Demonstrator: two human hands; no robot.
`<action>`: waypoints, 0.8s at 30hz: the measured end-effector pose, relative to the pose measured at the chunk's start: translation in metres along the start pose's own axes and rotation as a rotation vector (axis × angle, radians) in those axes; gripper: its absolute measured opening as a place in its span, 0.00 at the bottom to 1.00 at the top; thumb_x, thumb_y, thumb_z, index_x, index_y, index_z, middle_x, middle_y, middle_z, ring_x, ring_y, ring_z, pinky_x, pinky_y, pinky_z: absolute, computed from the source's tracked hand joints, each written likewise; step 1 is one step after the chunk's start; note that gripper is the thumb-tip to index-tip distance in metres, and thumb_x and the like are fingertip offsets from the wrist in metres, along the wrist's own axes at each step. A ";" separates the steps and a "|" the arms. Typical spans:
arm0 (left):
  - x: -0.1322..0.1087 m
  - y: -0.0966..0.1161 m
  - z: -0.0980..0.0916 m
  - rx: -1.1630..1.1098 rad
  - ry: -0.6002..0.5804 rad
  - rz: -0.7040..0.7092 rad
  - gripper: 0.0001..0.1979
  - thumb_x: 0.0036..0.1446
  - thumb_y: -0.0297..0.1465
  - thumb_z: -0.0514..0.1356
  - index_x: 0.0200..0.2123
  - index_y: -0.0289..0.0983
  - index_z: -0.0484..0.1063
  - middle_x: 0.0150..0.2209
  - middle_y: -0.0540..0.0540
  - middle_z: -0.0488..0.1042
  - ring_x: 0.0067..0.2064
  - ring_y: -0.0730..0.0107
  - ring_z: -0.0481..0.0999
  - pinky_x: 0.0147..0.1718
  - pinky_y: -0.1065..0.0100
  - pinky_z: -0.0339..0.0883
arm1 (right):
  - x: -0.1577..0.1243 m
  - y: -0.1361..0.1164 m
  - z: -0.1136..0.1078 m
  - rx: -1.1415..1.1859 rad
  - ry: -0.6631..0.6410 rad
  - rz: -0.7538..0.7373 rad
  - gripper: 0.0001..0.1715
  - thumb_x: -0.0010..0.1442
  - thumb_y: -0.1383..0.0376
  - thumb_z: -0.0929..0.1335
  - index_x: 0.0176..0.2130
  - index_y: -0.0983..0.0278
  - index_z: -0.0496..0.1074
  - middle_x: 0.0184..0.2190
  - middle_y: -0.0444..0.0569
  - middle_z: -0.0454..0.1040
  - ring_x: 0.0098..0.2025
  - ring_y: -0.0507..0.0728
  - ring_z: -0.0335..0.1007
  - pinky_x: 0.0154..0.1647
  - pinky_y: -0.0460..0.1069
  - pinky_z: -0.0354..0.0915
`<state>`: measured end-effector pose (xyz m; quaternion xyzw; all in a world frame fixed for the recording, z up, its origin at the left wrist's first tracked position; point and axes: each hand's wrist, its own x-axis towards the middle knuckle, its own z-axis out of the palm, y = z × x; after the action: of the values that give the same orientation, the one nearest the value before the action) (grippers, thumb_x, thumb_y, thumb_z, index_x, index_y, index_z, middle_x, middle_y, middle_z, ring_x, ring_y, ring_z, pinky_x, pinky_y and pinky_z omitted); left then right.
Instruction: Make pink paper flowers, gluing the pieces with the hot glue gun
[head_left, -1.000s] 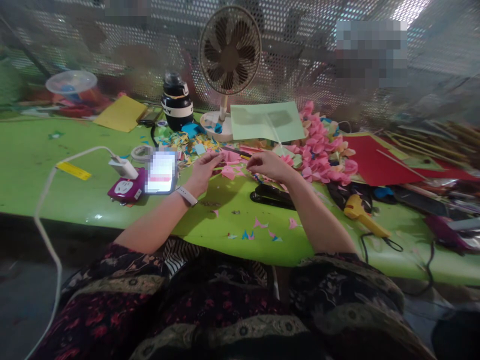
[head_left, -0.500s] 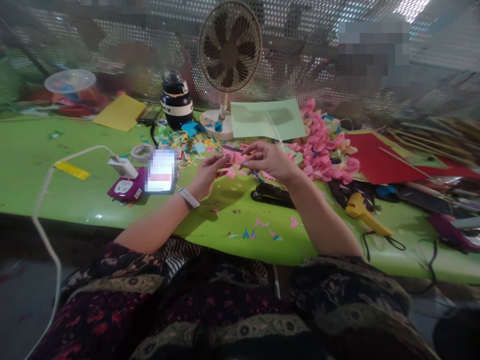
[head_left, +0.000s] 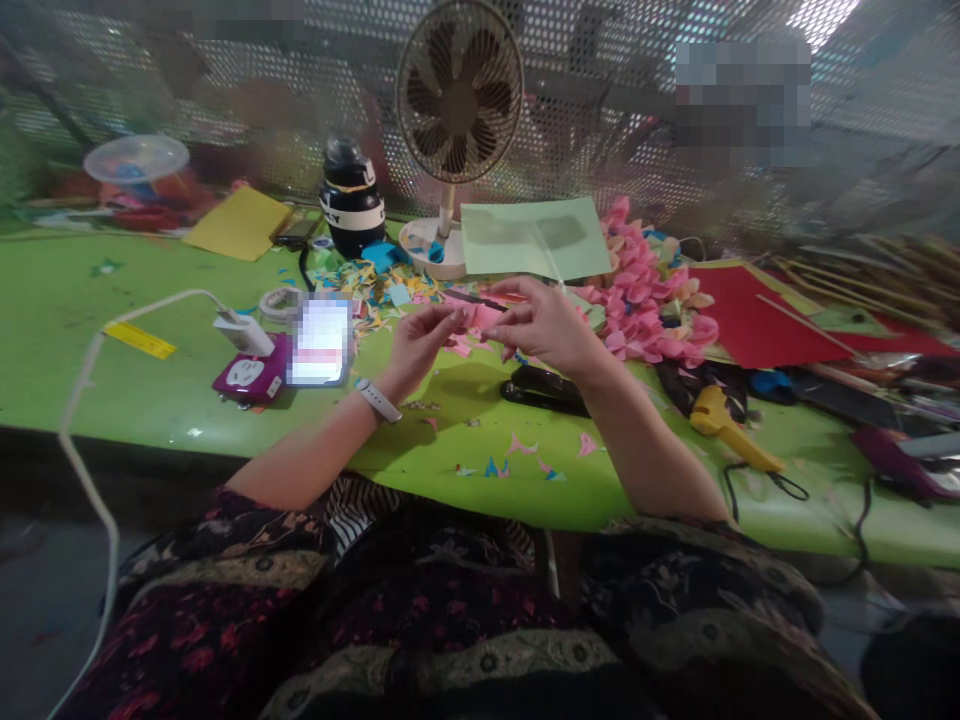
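A small pink paper piece [head_left: 484,318] is between my two hands above the green table. My left hand [head_left: 424,345] pinches its left side with thumb and forefinger. On the other side my right hand [head_left: 544,322] has its fingertips closed on the same piece. A thin dark tool [head_left: 474,299] lies along the right fingers; its far end is hidden behind them. Under my right wrist sits a black stapler [head_left: 540,390]. Pink paper petals [head_left: 645,300] are heaped to the right, and small pink and blue scraps [head_left: 517,460] lie near the table's front edge.
A fan [head_left: 459,105], a black bottle [head_left: 352,205] and a green sheet [head_left: 536,240] stand or lie behind. Left are a lit phone [head_left: 321,342] and a purple socket block [head_left: 253,375] with a white cable. Right are red paper [head_left: 757,315] and a yellow tool [head_left: 731,430].
My hands have shifted very slightly around the pink paper, and the dark tool shows more clearly beside the right fingers. The view has moved a little.
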<state>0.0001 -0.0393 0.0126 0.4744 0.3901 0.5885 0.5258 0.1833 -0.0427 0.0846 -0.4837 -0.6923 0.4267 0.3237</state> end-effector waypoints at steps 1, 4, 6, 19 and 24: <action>0.000 0.000 0.000 0.018 0.004 0.007 0.09 0.56 0.38 0.70 0.33 0.39 0.79 0.32 0.48 0.80 0.33 0.74 0.77 0.34 0.71 0.69 | 0.000 0.000 0.000 -0.007 -0.004 0.001 0.31 0.55 0.61 0.77 0.54 0.61 0.68 0.29 0.44 0.77 0.26 0.53 0.74 0.30 0.51 0.76; -0.002 0.000 0.000 0.045 -0.015 0.037 0.11 0.56 0.40 0.71 0.34 0.39 0.80 0.32 0.48 0.80 0.33 0.73 0.78 0.33 0.70 0.71 | 0.000 0.000 -0.001 -0.016 -0.003 0.008 0.35 0.54 0.60 0.78 0.57 0.63 0.67 0.31 0.46 0.77 0.27 0.54 0.74 0.31 0.51 0.76; -0.002 -0.001 0.000 0.036 -0.046 0.078 0.13 0.54 0.42 0.71 0.34 0.39 0.80 0.32 0.47 0.81 0.33 0.73 0.78 0.33 0.70 0.71 | 0.001 0.002 -0.001 -0.007 0.003 0.010 0.38 0.53 0.58 0.79 0.58 0.63 0.66 0.31 0.47 0.77 0.27 0.54 0.74 0.30 0.51 0.75; -0.003 -0.001 -0.001 0.108 -0.042 0.087 0.13 0.55 0.43 0.71 0.35 0.39 0.80 0.34 0.45 0.81 0.36 0.70 0.79 0.35 0.67 0.73 | 0.003 0.003 -0.003 -0.005 -0.006 0.040 0.35 0.54 0.62 0.77 0.59 0.62 0.68 0.30 0.45 0.78 0.26 0.53 0.73 0.29 0.51 0.74; -0.003 -0.004 -0.003 0.107 -0.076 0.138 0.15 0.55 0.45 0.70 0.35 0.39 0.80 0.34 0.44 0.82 0.35 0.69 0.79 0.34 0.67 0.74 | 0.003 0.005 -0.003 0.010 -0.008 0.025 0.35 0.54 0.62 0.77 0.58 0.63 0.68 0.30 0.46 0.78 0.26 0.54 0.73 0.28 0.51 0.75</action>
<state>-0.0015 -0.0416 0.0080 0.5493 0.3672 0.5833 0.4724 0.1866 -0.0380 0.0818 -0.4888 -0.6853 0.4362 0.3181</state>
